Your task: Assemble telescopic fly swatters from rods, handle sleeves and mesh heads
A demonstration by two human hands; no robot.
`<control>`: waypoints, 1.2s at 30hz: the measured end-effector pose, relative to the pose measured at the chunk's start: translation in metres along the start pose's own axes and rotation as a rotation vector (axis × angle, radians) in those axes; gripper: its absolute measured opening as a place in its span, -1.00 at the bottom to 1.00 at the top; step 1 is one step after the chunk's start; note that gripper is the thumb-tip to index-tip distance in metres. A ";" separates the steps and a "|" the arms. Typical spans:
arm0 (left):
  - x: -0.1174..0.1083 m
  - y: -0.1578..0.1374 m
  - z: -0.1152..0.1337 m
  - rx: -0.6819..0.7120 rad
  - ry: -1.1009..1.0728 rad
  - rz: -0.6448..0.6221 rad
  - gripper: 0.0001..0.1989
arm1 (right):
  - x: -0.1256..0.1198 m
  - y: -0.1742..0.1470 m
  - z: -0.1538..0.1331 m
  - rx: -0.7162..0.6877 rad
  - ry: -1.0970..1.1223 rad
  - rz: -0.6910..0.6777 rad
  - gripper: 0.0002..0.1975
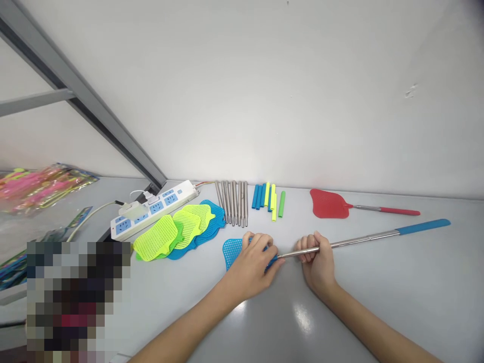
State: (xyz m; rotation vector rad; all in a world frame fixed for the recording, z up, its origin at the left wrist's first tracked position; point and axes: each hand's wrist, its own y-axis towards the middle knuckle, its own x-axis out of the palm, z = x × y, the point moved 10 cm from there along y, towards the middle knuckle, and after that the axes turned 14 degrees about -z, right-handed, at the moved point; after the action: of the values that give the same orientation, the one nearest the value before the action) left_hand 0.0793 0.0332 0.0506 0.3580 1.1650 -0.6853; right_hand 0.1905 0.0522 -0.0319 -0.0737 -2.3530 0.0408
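The left hand (255, 264) gripped a blue fly swatter (231, 250) by its neck; the right hand (320, 264) had its fingers closed around the metal rod (351, 243).

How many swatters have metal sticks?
2: a red swatter near the wall, and a blue swatter held by the left hand and right hand. The plastic bags may hide more.

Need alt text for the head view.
The left hand holds a blue fly swatter at its mesh head, the right hand its metal shaft. Beyond lie metal rods, coloured tubes and a red swatter; loose mesh heads and a power strip lie at left.
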 end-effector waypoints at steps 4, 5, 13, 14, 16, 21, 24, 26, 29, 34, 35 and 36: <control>-0.004 -0.002 -0.011 -0.043 0.013 0.004 -0.67 | -0.003 0.002 -0.003 -0.030 0.025 0.010 -0.59; -0.004 -0.002 -0.014 -0.050 0.021 -0.004 -0.56 | -0.003 0.002 -0.003 -0.030 0.027 0.013 -0.59; 0.005 -0.005 -0.023 -0.048 0.036 -0.093 -0.05 | -0.009 0.007 -0.012 -0.064 -0.010 0.030 -0.60; 0.006 -0.005 -0.022 -0.043 0.034 -0.102 -0.05 | -0.011 0.010 -0.016 -0.076 -0.017 0.035 -0.61; 0.008 -0.006 -0.020 -0.034 0.030 -0.112 -0.06 | -0.015 0.014 -0.023 -0.110 -0.023 0.051 -0.61; 0.007 -0.005 -0.016 -0.033 0.021 -0.096 -0.15 | -0.023 0.019 -0.031 -0.124 -0.025 0.072 -0.62; 0.003 -0.005 -0.013 -0.017 0.025 -0.048 -0.16 | -0.024 0.018 -0.031 -0.133 -0.012 0.073 -0.62; 0.001 -0.006 -0.011 -0.002 0.030 -0.009 -0.16 | -0.025 0.017 -0.032 -0.146 0.004 0.079 -0.62; 0.000 -0.007 -0.009 0.019 0.035 0.022 -0.17 | -0.026 0.016 -0.031 -0.158 0.028 0.092 -0.62; 0.002 -0.008 -0.008 0.028 0.004 0.025 -0.16 | -0.027 0.010 -0.030 -0.188 0.038 0.108 -0.63; 0.002 -0.008 -0.008 0.028 -0.009 0.027 -0.16 | -0.027 0.009 -0.030 -0.194 0.040 0.109 -0.63; 0.001 -0.008 -0.008 0.029 -0.023 0.030 -0.17 | -0.027 0.007 -0.030 -0.198 0.043 0.109 -0.63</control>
State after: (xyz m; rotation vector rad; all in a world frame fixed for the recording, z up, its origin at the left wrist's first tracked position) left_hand 0.0689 0.0312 0.0474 0.3903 1.1268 -0.6793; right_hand 0.2306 0.0581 -0.0301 -0.2972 -2.3018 -0.1394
